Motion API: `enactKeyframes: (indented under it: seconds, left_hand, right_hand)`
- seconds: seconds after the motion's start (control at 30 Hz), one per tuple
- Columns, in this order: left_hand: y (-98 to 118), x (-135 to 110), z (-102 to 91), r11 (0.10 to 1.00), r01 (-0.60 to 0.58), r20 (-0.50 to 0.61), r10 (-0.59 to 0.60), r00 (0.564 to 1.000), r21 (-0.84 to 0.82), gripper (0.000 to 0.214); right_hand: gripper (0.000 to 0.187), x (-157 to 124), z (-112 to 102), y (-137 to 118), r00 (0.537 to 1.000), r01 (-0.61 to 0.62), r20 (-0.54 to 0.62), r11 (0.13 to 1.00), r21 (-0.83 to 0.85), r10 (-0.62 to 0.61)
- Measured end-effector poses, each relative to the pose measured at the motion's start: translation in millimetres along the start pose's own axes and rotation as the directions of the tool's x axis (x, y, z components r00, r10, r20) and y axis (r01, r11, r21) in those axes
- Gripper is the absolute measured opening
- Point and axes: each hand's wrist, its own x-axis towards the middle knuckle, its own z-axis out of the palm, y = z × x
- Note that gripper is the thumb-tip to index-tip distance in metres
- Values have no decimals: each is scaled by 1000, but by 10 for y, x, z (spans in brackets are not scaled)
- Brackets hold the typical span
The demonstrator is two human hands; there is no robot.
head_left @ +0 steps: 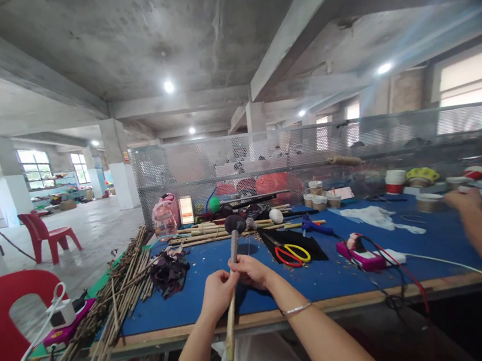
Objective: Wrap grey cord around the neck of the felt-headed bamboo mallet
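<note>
A pale wooden stick (231, 324) with a dark round head (234, 224) is tilted up over the table's front edge. Grey wrapping covers its upper part. Wrapped around the stick below this grey stretch is my left hand (218, 295), fingers closed. My right hand (252, 271) pinches it slightly higher, at the grey part; what else its fingertips hold, if anything, is hidden. Scissors (293, 255) with red and yellow handles lie on black cloth (313, 242) right of my hands. Left of them sits a bundle of dark purple fabric (168, 271).
Long dry stalks (123, 279) cover the table's left end. Further back lie bamboo sticks (203, 231), a white ball (276, 216) and a blue glue gun (315, 225). A purple power strip (362, 256) trails cables to the right, where a co-worker's hand (466, 201) reaches among cups.
</note>
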Motion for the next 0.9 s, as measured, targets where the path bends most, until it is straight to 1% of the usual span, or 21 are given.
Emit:
enactKeyframes:
  seconds: [0.1, 0.17, 0.2, 0.23, 0.33, 0.4, 0.47, 0.6, 0.67, 0.7, 0.73, 0.83, 0.9]
  left_hand:
    - [3, -20, -9, 987, 62, 136, -42, 990, -147, 44]
    - [13, -29, -9, 969, 112, 201, -67, 977, -221, 44]
    - [19, -30, -8, 965, 120, 206, -72, 976, -231, 43]
    - [24, -28, -7, 969, 111, 185, -70, 980, -221, 42]
    - [29, -12, -7, 995, 32, 31, -30, 999, -96, 40]
    - [21, 1, -11, 1000, 10, -33, -11, 999, -24, 39]
    - [10, 6, -17, 999, 27, -16, -28, 999, -31, 40]
    - [0, -11, -18, 969, 105, 126, -78, 989, -224, 41]
    - [10, -26, -11, 950, 136, 172, -89, 981, -281, 41]
    - [19, -32, -7, 955, 128, 167, -85, 982, -268, 41]
    - [30, -37, -3, 968, 104, 136, -74, 988, -229, 40]
    - [59, -38, 4, 999, 13, -28, -14, 1000, -48, 34]
    - [62, -33, 2, 999, -16, -94, 18, 995, 29, 32]
  right_hand:
    - [35, -14, 11, -10, 999, -13, 34, 1000, 9, 13]
    - [35, -17, 16, -11, 998, -18, 62, 1000, 0, 18]
    - [35, -15, 16, -10, 997, -19, 70, 1000, -3, 20]
    - [36, -12, 15, -7, 997, -20, 69, 1000, -6, 20]
    - [37, 4, 6, 3, 1000, -5, 14, 1000, -13, 6]
    - [37, 11, 0, 4, 1000, 4, -17, 1000, -21, -5]
    - [37, 5, 3, -5, 1000, 12, -25, 1000, -19, -12]
    - [35, -37, 29, -50, 1000, 8, 20, 1000, 21, -8]
    - [35, -54, 40, -67, 999, -4, 43, 999, 31, 2]
    - [35, -57, 42, -70, 999, -9, 46, 999, 31, 8]
    - [35, -57, 41, -69, 999, -12, 40, 1000, 26, 11]
    - [37, -38, 32, -50, 1000, 6, -10, 1000, 4, -6]
    - [39, -24, 24, -36, 999, 20, -35, 1000, -6, -20]
